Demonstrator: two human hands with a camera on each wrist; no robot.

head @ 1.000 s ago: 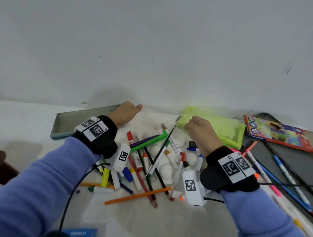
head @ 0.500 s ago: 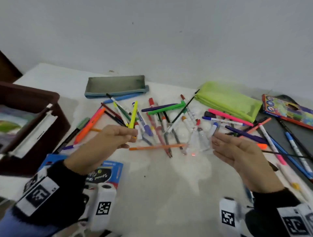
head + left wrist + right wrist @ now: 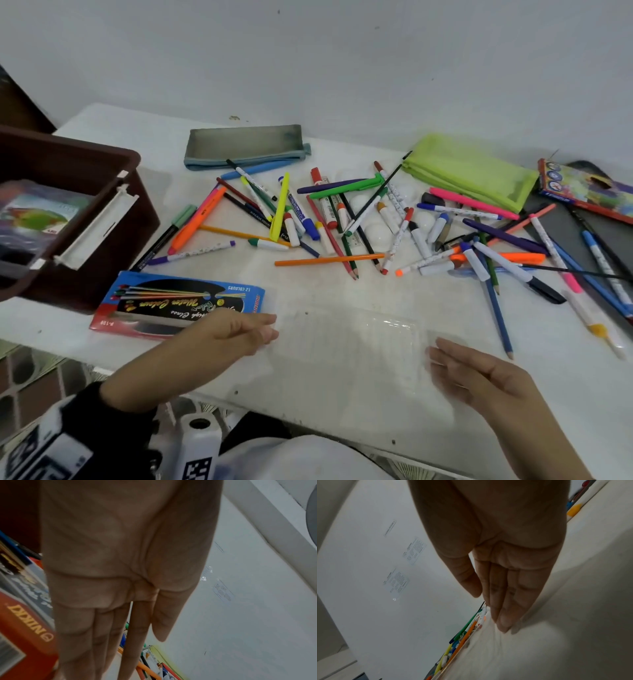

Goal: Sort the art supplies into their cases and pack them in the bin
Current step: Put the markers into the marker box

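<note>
A clear plastic tray (image 3: 349, 339) lies flat near the table's front edge, between my two hands. My left hand (image 3: 260, 329) touches its left end with straight fingers, and my right hand (image 3: 445, 353) touches its right end the same way. Both wrist views show flat palms with straight fingers (image 3: 120, 635) (image 3: 501, 608) and nothing gripped. Behind the tray is a loose pile of pens, markers and pencils (image 3: 342, 219). A grey pouch (image 3: 245, 145) and a lime green pouch (image 3: 469, 171) lie at the back. A blue and red watercolour box (image 3: 178, 303) sits beside my left hand.
A brown bin (image 3: 78, 219) stands at the left edge with a flat packet inside. A coloured pencil box (image 3: 585, 190) and a dark board (image 3: 582, 246) under several pens lie at the right. The white wall runs close behind the table.
My hands came back from the far pile towards me. Half a second ago they held the clear tray above the table; now it is lower, at the front edge.
</note>
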